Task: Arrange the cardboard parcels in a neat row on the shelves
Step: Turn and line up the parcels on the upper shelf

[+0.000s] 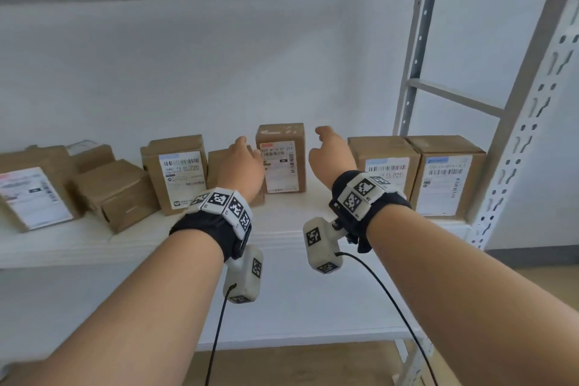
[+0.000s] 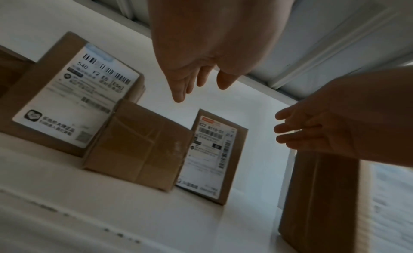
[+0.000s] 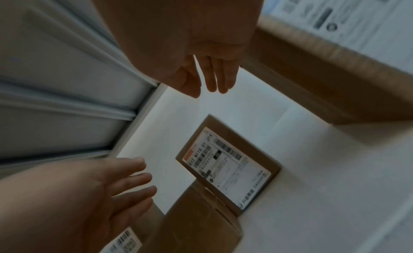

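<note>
1. Head view: the left hand (image 1: 242,166) and the right hand (image 1: 332,153) are raised over the white shelf (image 1: 282,238), one on each side of the upright middle parcel (image 1: 281,158); nothing is held by either.
2. In the left wrist view the fingers (image 2: 178,90) of the left hand are seen straight and slightly spread, clear of every box; in the right wrist view the right hand's fingers (image 3: 220,80) are likewise extended and apart from the cardboard.
3. The middle parcel is set further back than its neighbours, label facing out, with a small unlabelled box (image 1: 216,166) just beside it on the left, partly hidden by the left hand.
4. A labelled parcel (image 1: 175,172) is stood to the left of that box; whether the two touch cannot be told.
5. Further left, a tilted brown box (image 1: 116,194), a flat-leaning labelled parcel (image 1: 31,191) and a small box (image 1: 94,155) behind them are crowded together askew.
6. On the right, two tall parcels (image 1: 416,172) are stood side by side, touching, the outer one near the perforated upright (image 1: 513,147).
7. Open shelf is left between the middle parcel and the right pair, and along the front edge.
</note>
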The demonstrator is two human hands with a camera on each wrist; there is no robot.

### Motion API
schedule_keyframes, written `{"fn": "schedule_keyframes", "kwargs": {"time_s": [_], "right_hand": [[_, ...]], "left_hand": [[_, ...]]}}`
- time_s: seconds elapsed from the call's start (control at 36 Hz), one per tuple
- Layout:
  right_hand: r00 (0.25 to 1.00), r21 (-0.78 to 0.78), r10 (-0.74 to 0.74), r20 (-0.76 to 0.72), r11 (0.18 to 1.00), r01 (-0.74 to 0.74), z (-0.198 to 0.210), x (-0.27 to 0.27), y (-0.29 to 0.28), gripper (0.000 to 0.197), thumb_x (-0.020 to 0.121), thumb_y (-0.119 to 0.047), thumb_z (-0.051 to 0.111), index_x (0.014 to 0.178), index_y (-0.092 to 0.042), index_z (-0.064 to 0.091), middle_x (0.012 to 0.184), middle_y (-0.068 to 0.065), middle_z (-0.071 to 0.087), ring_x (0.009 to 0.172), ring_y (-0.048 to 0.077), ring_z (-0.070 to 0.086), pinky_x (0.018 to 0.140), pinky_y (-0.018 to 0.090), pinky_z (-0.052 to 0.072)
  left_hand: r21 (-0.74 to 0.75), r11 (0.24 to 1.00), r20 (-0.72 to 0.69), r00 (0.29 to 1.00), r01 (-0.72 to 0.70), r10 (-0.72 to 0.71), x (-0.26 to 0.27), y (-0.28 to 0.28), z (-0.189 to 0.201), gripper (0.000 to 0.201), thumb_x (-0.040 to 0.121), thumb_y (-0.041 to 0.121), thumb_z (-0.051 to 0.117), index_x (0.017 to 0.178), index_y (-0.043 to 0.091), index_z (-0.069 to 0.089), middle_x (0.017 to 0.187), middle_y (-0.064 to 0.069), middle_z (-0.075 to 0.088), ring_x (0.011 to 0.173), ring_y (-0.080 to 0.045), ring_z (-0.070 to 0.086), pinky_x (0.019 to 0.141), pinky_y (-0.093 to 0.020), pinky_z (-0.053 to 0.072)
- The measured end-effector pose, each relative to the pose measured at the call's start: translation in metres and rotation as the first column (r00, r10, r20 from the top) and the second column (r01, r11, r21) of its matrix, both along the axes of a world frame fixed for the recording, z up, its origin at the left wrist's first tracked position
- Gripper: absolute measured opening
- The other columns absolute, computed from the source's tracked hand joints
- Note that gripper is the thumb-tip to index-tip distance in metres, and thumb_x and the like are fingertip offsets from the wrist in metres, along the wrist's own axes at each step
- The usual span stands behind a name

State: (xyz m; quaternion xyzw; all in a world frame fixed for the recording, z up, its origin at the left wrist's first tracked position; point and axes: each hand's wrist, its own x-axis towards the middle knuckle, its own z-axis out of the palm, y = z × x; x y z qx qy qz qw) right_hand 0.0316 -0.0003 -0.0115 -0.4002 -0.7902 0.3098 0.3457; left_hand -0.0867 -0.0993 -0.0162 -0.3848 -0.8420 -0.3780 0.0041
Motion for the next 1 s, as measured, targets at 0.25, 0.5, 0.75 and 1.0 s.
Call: {"fn": "schedule_keyframes", "kwargs": {"time_s": [0.25,0.5,0.75,1.0], "right_hand": [[0.998,-0.190,-0.009,0.067,0.981,0.021,-0.028,-0.034,0.021,0.066,0.091,-0.001,0.037,0.153,-0.013,0.017,0.152,0.009,0.034,0.135,0.026,0.041,0.093,0.028,0.040],[0.998,-0.184,0.024,0.051,0.983,-0.015,-0.039,-0.045,0.029,0.057,0.090,-0.003,0.039,0.145,-0.015,0.030,0.138,0.005,0.052,0.121,0.025,0.054,0.082,0.028,0.044],[0.996,-0.160,-0.076,0.051,0.984,0.083,-0.037,-0.034,0.013,0.050,0.090,-0.003,0.039,0.139,-0.011,0.035,0.128,0.011,0.056,0.112,0.028,0.058,0.086,0.034,0.051],[0.984,-0.099,-0.164,0.070,0.980,0.170,-0.034,-0.011,-0.013,0.039,0.090,-0.006,0.043,0.129,-0.008,0.038,0.119,0.013,0.057,0.099,0.029,0.061,0.078,0.036,0.053]], "left_hand": [[-0.088,0.992,0.063,0.994,0.095,-0.089,-0.030,0.026,-0.009,0.055,0.105,0.021,0.032,0.154,0.014,0.010,0.146,-0.014,0.043,0.109,-0.030,0.059,0.076,-0.032,0.043],[-0.104,0.981,0.035,0.986,0.167,-0.164,-0.044,0.055,-0.026,0.040,0.101,0.020,0.038,0.140,0.014,0.032,0.128,-0.008,0.059,0.104,-0.027,0.064,0.082,-0.040,0.058],[-0.074,0.977,-0.092,0.975,0.198,-0.204,-0.038,0.043,-0.024,0.054,0.102,0.024,0.039,0.151,0.018,0.019,0.102,-0.006,0.064,0.078,-0.023,0.062,0.061,-0.034,0.052],[-0.065,0.970,-0.232,0.942,0.234,-0.243,-0.015,0.018,-0.019,0.044,0.102,0.029,0.041,0.144,0.017,0.035,0.083,-0.002,0.061,0.066,-0.018,0.053,0.058,-0.028,0.039]]}}
